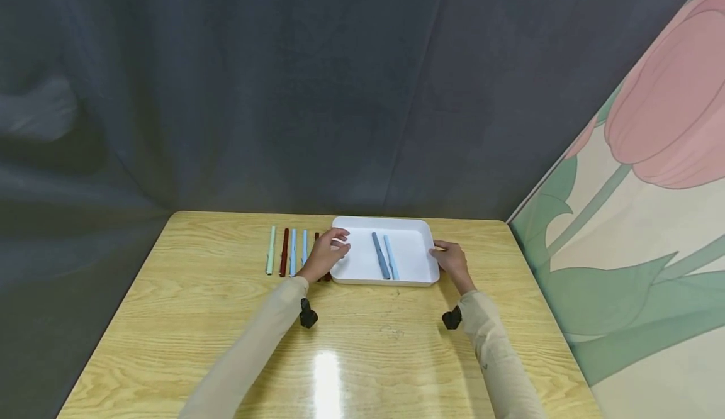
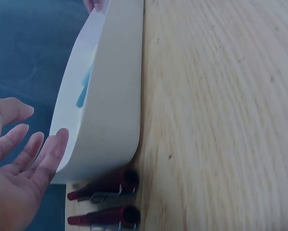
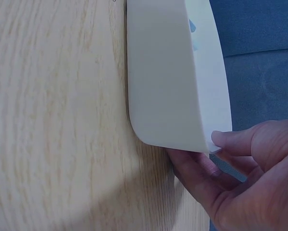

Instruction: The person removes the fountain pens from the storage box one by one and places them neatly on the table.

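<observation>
A white tray (image 1: 357,274) stands at the table's far side with a grey-blue pen (image 1: 381,255) and a light blue pen (image 1: 391,258) lying in it. My right hand (image 1: 453,262) grips its right end; the right wrist view has the thumb over the rim and the fingers against the outer wall. At the left end is my left hand (image 1: 325,256), fingers loosely bent and apart, a fingertip overlapping the rim in the left wrist view. Two dark red pens (image 2: 110,185) lie close beside that end, partly hidden by the left hand in the head view.
Left of the tray, a light green pen (image 1: 270,250), a dark red pen (image 1: 284,252) and two blue pens (image 1: 292,252) lie in a row on the wooden table (image 1: 391,356). A dark curtain (image 1: 340,92) hangs behind; a flower-patterned wall (image 1: 640,249) borders the right.
</observation>
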### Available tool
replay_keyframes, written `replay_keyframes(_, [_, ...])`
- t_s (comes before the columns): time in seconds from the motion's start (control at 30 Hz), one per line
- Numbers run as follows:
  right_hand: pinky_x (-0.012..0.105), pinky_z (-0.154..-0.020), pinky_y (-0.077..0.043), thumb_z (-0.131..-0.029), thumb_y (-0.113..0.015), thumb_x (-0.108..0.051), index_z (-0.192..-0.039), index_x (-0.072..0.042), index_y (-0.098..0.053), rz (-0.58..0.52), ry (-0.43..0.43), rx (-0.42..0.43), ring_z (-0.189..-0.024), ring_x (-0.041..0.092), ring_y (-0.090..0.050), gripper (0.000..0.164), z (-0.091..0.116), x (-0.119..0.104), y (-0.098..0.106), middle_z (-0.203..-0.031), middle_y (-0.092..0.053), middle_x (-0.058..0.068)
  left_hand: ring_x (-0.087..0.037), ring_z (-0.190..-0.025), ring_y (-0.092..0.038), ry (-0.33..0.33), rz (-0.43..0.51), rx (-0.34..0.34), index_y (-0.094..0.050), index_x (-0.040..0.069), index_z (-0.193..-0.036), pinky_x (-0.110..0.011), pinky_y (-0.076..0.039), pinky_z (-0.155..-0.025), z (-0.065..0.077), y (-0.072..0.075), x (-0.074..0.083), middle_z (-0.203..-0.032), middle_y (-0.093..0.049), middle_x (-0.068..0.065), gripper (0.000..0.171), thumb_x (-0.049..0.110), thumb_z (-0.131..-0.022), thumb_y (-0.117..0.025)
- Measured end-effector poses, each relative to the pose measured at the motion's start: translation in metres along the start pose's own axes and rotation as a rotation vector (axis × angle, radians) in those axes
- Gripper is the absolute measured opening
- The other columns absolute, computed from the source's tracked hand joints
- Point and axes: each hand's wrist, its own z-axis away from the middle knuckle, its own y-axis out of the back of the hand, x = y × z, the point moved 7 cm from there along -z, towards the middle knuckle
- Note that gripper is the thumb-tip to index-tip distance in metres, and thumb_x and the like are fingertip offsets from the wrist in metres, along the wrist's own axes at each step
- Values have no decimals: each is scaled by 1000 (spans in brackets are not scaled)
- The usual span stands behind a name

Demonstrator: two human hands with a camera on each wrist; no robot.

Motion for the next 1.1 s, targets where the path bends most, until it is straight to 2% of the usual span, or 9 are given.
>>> replay_keyframes(0.13, [26, -57, -54, -101, -66, -8, -136, 6, -66, -9, 1, -4, -60, 9, -59, 38, -2, 0, -1, -98, -75, 27, -37, -115, -64, 6, 2, -41, -59, -2, -137, -43, -60, -86, -1, -12, 0, -133, -60, -26, 35, 6, -104, -63])
replay_keyframes(0.27, [27, -56, -52, -101, -66, -8, -136, 5, -66, -17, -3, -4, -55, 11, -55, 37, -4, -2, -3, -85, -73, 20, -38, -116, -63, 6, -30, -109, -58, -4, -138, -46, -59, -89, -2, -21, 1, -133, -61, -25, 36, 6, -105, -62])
replay_keyframes(0.47, [26, -56, -52, -101, -66, -8, -136, 6, -66, -14, 8, -4, -60, 11, -58, 38, -1, -5, -3, -103, -74, 29, -38, -116, -64, -21, -116, -188, -60, -2, -138, -48, -57, -95, -3, -34, 1, -131, -63, -21, 34, 6, -105, -60])
replay_keyframes(0.6, [22, -55, -49, -103, -65, -10, -137, 6, -65, 11, 2, -5, -65, 12, -60, 38, -1, -2, -2, -119, -71, 32, -37, -121, -62, -67, -158, -278, -60, 0, -141, -51, -53, -102, 0, -46, 3, -140, -61, -20, 35, 5, -106, -57])
replay_keyframes(0.7, [21, -54, -47, -103, -65, -10, -138, 6, -64, 26, -13, -10, -69, 13, -62, 38, -1, 0, -2, -123, -70, 32, -38, -132, -57, -102, -173, -349, -60, 1, -143, -53, -48, -110, 4, -56, 6, -149, -57, -18, 37, 3, -107, -55])
replay_keyframes(0.83, [21, -53, -47, -103, -65, -10, -138, 6, -64, 18, -13, -8, -68, 14, -62, 38, -1, 0, -2, -118, -71, 32, -39, -143, -48, -115, -181, -418, -57, 5, -148, -55, -42, -116, 5, -67, 6, -156, -51, -16, 41, 3, -107, -55])
replay_keyframes(0.93, [21, -53, -48, -103, -65, -10, -137, 7, -64, 18, -2, -3, -65, 13, -61, 38, -1, -1, -1, -111, -72, 30, -40, -141, -49, -115, -204, -462, -53, 9, -153, -56, -43, -115, 3, -75, 2, -160, -46, -16, 44, 4, -109, -52])
replay_keyframes(1.1, [22, -53, -48, -103, -65, -10, -137, 5, -66, 19, -4, 6, -64, 12, -61, 37, -2, -1, -2, -101, -73, 26, -39, -150, -37, -147, -339, -516, -48, 12, -157, -58, -32, -122, 0, -86, -3, -165, -36, -17, 49, 1, -110, -44])
